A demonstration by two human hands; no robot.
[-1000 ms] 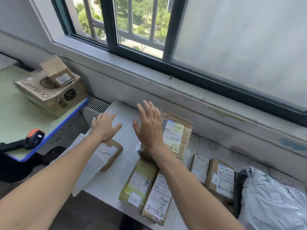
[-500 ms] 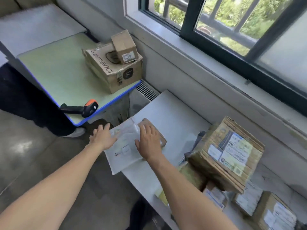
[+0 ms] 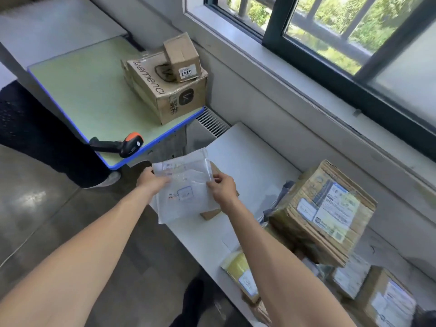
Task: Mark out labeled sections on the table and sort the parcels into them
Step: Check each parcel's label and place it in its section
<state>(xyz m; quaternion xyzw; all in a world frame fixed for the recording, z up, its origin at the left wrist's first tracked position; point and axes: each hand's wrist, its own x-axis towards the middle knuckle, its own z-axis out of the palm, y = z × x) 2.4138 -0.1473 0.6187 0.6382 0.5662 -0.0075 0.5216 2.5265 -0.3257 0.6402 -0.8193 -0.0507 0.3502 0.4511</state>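
A flat white mailer bag point(image 3: 186, 187) is lifted at the left end of the white table point(image 3: 250, 159). My left hand point(image 3: 153, 181) grips its left edge and my right hand point(image 3: 223, 187) pinches its right edge. Under the bag a small brown box point(image 3: 210, 213) lies on the table, mostly hidden. A big cardboard parcel point(image 3: 323, 211) with a printed label stands to the right. More parcels point(image 3: 377, 296) crowd the table's right end, and a yellow-taped one point(image 3: 240, 272) lies near the front edge.
To the left stands a green table with a blue rim point(image 3: 94, 100). It carries a large carton point(image 3: 165, 90) with a small box point(image 3: 182, 57) on top and an orange-and-black barcode scanner point(image 3: 122, 143). A window ledge point(image 3: 306, 76) runs behind. Someone's dark legs point(image 3: 47, 142) stand at the left.
My hands dropped from the stacked parcels to the left end of the table, pressed on the white mailer bag, then took hold of its edges and lifted it. The view swung left and down.
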